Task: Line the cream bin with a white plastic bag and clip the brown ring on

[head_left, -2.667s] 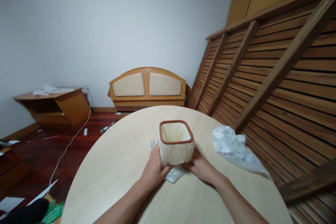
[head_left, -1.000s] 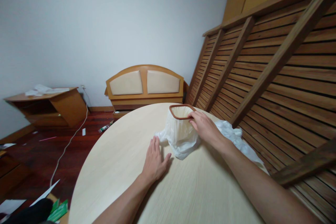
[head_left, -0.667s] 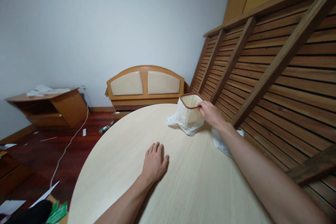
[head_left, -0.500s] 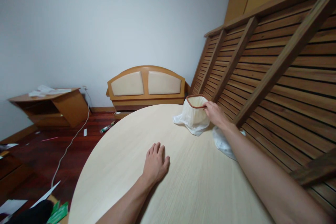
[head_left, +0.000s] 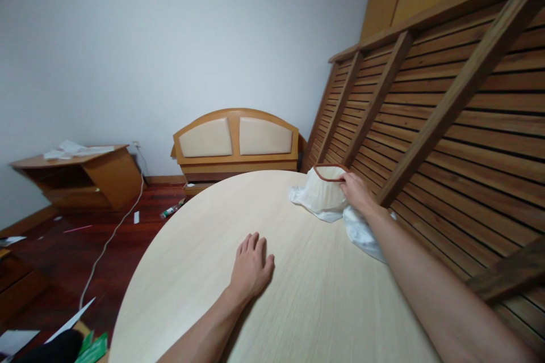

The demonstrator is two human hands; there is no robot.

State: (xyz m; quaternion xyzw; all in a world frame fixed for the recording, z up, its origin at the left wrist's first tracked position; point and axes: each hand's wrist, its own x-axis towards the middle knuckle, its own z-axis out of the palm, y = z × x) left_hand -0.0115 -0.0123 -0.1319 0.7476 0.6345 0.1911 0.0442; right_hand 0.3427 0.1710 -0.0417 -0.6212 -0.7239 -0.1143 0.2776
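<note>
On the far right of the round table (head_left: 191, 272), my right hand (head_left: 358, 191) pinches the brown rim of a white bag (head_left: 326, 199). The rim is a stiff ring with rounded corners, facing upward. Below it the thin white material spreads over the tabletop, with a loose corner out to the left. Partly behind my right forearm lies a second, crumpled white plastic bag (head_left: 361, 233). My left hand (head_left: 252, 267) rests palm down near the table's middle, fingers stretched out, holding nothing.
A slatted wooden panel (head_left: 426, 142) leans along the right side. Behind the table stands a headboard (head_left: 236, 133) with cream pads. At left are a low wooden cabinet (head_left: 102, 181) with white sheets on it, a cable (head_left: 111, 241) and scattered litter on the dark red floor.
My right hand has moved the rim to the right and lower, and the bag's material has sagged more onto the table. My left hand has stayed in place.
</note>
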